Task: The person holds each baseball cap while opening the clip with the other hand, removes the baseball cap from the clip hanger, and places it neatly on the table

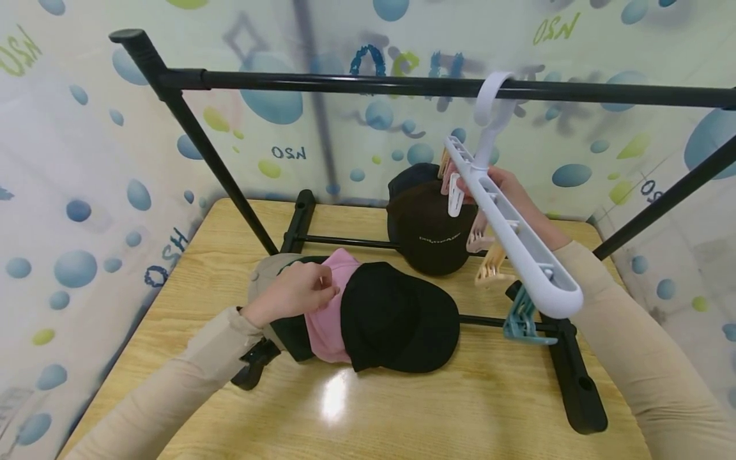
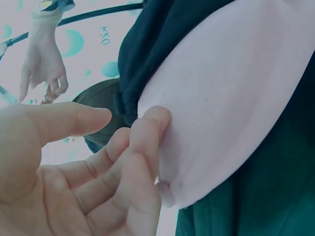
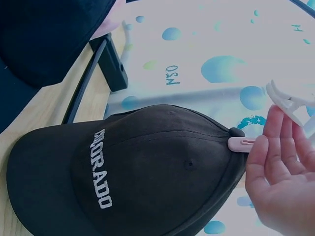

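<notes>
My left hand point(image 1: 296, 292) is over the row of caps on the table, fingers loosely bent and the thumb apart from them. In the left wrist view its fingertips touch or nearly touch the pink cap point(image 2: 221, 93). A black cap point(image 1: 397, 319) lies at the front of that row. My right hand point(image 3: 285, 162) is behind the white hanger point(image 1: 517, 236), fingers extended beside a white clip point(image 3: 285, 103). Its thumb is by a pink clip point(image 3: 241, 144), which grips the edge of a dark brown cap point(image 3: 147, 167) with white lettering. That cap hangs below the hanger.
The hanger hooks over the black rack's top bar point(image 1: 345, 84). Orange point(image 1: 492, 268) and teal point(image 1: 526, 319) clips dangle from its near half. Green point(image 1: 293, 332) and beige point(image 1: 261, 275) caps lie behind the pink one. The rack's feet point(image 1: 575, 383) stand on the wooden table point(image 1: 402, 415).
</notes>
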A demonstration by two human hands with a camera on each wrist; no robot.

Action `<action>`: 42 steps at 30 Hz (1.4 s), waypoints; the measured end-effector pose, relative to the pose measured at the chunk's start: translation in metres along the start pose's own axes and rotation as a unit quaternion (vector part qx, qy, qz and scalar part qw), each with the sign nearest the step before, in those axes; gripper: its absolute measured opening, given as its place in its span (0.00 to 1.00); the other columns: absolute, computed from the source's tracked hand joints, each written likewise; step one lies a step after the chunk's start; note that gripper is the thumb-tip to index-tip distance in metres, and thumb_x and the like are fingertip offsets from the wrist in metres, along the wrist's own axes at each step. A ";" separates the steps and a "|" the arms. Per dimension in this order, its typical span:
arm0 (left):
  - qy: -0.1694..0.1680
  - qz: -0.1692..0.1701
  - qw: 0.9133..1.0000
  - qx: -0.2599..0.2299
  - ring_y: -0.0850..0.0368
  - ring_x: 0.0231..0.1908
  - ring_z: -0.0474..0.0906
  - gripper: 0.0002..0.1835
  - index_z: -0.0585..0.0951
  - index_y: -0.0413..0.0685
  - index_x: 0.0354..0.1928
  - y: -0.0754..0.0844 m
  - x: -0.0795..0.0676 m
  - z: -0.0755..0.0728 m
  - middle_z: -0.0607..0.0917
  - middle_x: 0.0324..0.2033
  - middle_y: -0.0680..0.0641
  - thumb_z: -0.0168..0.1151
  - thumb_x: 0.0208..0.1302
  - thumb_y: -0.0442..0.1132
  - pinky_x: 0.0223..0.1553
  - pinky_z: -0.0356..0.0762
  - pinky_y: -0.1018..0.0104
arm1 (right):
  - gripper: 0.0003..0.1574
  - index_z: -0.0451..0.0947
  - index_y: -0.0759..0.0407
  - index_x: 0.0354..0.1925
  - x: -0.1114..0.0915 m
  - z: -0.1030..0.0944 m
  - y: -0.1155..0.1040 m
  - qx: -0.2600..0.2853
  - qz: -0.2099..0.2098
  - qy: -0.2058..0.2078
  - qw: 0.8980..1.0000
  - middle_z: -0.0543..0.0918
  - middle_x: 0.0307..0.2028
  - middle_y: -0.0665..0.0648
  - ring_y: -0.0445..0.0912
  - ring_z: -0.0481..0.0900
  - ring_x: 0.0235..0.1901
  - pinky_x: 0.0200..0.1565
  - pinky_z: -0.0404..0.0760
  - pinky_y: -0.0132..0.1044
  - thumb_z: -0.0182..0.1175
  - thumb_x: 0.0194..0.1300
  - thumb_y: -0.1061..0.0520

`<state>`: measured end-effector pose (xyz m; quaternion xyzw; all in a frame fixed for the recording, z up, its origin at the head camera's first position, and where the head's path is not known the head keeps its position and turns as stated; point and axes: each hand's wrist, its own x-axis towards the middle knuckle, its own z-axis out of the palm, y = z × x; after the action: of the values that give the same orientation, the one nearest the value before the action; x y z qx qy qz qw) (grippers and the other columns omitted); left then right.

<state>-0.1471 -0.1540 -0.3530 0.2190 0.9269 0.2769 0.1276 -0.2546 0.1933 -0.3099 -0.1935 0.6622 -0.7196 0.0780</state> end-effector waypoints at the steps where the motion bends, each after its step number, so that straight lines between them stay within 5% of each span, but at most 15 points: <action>1: 0.001 0.001 1.000 -0.001 0.62 0.14 0.67 0.11 0.76 0.46 0.23 -0.001 0.001 -0.001 0.76 0.15 0.55 0.59 0.65 0.35 0.18 0.65 0.68 | 0.11 0.80 0.61 0.48 0.000 0.000 -0.001 0.002 0.000 -0.008 1.000 0.82 0.42 0.55 0.46 0.79 0.43 0.47 0.77 0.33 0.59 0.68 0.63; 19: 0.017 -0.015 1.000 0.000 0.59 0.14 0.68 0.10 0.78 0.43 0.27 -0.003 0.027 -0.022 0.76 0.15 0.52 0.57 0.66 0.38 0.19 0.64 0.66 | 0.04 0.79 0.54 0.41 -0.001 0.002 -0.005 -0.053 0.040 0.021 0.998 0.80 0.42 0.49 0.41 0.80 0.42 0.48 0.77 0.33 0.60 0.67 0.60; 37: -0.029 0.001 0.999 0.016 0.55 0.22 0.72 0.07 0.79 0.42 0.35 0.012 0.071 -0.039 0.80 0.23 0.48 0.57 0.68 0.38 0.24 0.67 0.64 | 0.05 0.78 0.56 0.41 -0.003 0.004 -0.008 -0.048 0.042 0.016 0.998 0.83 0.38 0.47 0.39 0.81 0.39 0.45 0.78 0.32 0.59 0.67 0.63; 42: -0.043 0.011 0.999 0.011 0.56 0.22 0.72 0.07 0.78 0.41 0.35 0.016 0.082 -0.043 0.81 0.25 0.45 0.55 0.69 0.37 0.25 0.67 0.65 | 0.12 0.78 0.63 0.49 -0.002 0.003 -0.004 0.016 0.008 -0.046 0.999 0.81 0.43 0.59 0.49 0.83 0.42 0.48 0.78 0.39 0.52 0.71 0.66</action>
<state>-0.2289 -0.1226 -0.3187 0.2424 0.9210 0.2587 0.1614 -0.2512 0.1915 -0.3057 -0.2201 0.6478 -0.7198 0.1174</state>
